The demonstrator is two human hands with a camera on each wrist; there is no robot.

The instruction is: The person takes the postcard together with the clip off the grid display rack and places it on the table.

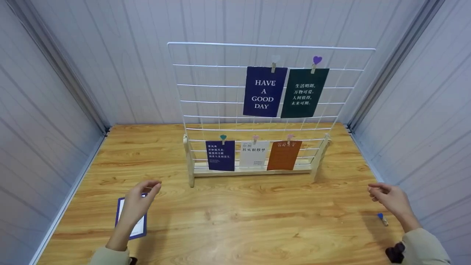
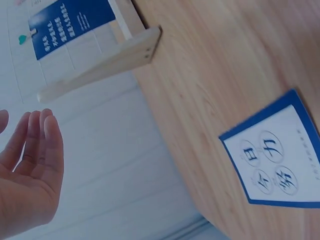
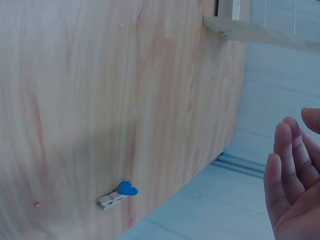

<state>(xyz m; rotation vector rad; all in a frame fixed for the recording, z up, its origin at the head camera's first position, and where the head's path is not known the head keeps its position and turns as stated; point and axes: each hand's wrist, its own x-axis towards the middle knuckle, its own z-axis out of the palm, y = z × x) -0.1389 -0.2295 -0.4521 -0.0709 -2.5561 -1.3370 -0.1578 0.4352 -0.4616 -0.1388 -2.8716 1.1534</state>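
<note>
My left hand (image 1: 138, 204) hovers above a blue-bordered white card (image 2: 272, 160) lying on the table at the left. Its fingers are loosely bent and hold nothing. Over on the right, my right hand (image 1: 392, 200) is raised with relaxed fingers and nothing in them. Near it on the table lies a small wooden clothespin with a blue heart (image 3: 120, 195). Between the hands stands a white wire grid rack (image 1: 206, 85). Clothespins hold a navy card (image 1: 265, 92) and a dark green card (image 1: 304, 94) high on it, and a blue card (image 1: 221, 156), a white card (image 1: 253, 156) and an orange card (image 1: 284, 156) low down.
The rack's wooden base (image 1: 254, 173) stands on the wood-grain table (image 1: 235, 213), with an upright post at each end. Pale panelled walls (image 1: 110, 66) close in the back and both sides.
</note>
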